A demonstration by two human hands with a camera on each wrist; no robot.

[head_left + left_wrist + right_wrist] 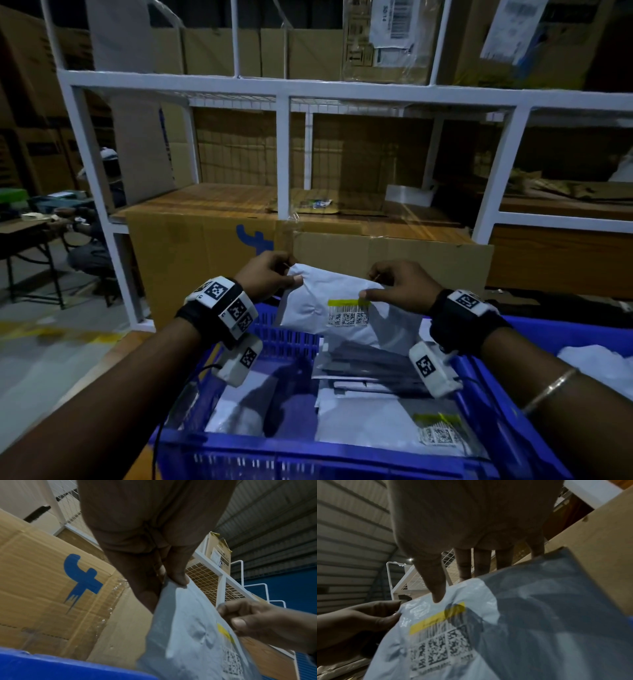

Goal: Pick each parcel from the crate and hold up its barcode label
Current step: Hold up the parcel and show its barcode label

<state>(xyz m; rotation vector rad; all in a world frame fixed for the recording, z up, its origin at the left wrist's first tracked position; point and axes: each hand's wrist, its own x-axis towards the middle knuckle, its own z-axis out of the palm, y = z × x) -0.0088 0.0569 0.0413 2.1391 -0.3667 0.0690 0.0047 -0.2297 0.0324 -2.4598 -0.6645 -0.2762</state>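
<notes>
Above blue crate [513,428], both hands pinch labelled parcel [318,301].

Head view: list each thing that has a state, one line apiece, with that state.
White plastic mailer parcel: held up above the crate, barcode label facing the camera.
Left hand: pinches the parcel's top left corner.
Right hand: pinches its top edge beside the label.
Blue plastic crate: open-topped, more parcels inside.

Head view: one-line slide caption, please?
Both hands, left hand and right hand, hold a white parcel above the blue crate.
</notes>
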